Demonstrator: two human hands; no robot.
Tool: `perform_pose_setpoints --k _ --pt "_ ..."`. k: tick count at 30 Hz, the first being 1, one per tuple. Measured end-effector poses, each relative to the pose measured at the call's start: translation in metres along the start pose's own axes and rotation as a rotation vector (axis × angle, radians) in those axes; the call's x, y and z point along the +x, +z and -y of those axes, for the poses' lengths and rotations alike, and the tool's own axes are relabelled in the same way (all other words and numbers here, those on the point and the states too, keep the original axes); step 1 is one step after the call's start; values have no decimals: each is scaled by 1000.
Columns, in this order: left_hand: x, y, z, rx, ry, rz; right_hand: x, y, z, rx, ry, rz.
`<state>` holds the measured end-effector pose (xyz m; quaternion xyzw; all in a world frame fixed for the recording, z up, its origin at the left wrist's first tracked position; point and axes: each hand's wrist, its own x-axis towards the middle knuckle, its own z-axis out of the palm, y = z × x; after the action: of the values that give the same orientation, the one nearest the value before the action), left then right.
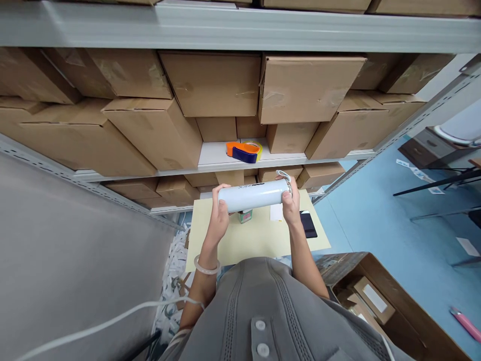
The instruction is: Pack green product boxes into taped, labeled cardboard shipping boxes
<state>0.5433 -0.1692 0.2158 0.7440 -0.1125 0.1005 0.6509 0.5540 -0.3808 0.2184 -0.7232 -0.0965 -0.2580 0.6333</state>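
Note:
A white cylindrical bottle (252, 195) lies sideways in the air above a small pale yellow table (255, 240). My left hand (218, 213) grips its left end, fingers wrapped round it. Closed round the right end, at the cap with a small loop strap, is my right hand (291, 200). Under the bottle on the table stand a small green box (245, 216), a white slip of paper (276, 212) and a black phone-like slab (308, 224).
Metal shelving (225, 160) packed with brown cardboard boxes fills the space ahead; an orange and blue tape dispenser (243, 150) sits on one shelf. An open carton (376, 301) with smaller boxes stands on the blue floor at right. A pink tool (466, 323) lies at far right.

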Motion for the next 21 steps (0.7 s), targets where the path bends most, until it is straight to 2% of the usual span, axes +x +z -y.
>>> perform_pose_setpoints --k 5,10,15,18,21 --pt "-1 -5 -4 111 205 -105 3 6 -1 194 252 128" --pt "1 -5 4 159 354 -80 6 11 0 469 482 153" --pt "0 -5 11 228 448 -45 7 6 -8 623 744 186" --pt "0 -5 12 248 452 -15 5 5 -14 679 794 173" --pt "0 -5 11 244 410 -1 1 6 -16 665 747 105"
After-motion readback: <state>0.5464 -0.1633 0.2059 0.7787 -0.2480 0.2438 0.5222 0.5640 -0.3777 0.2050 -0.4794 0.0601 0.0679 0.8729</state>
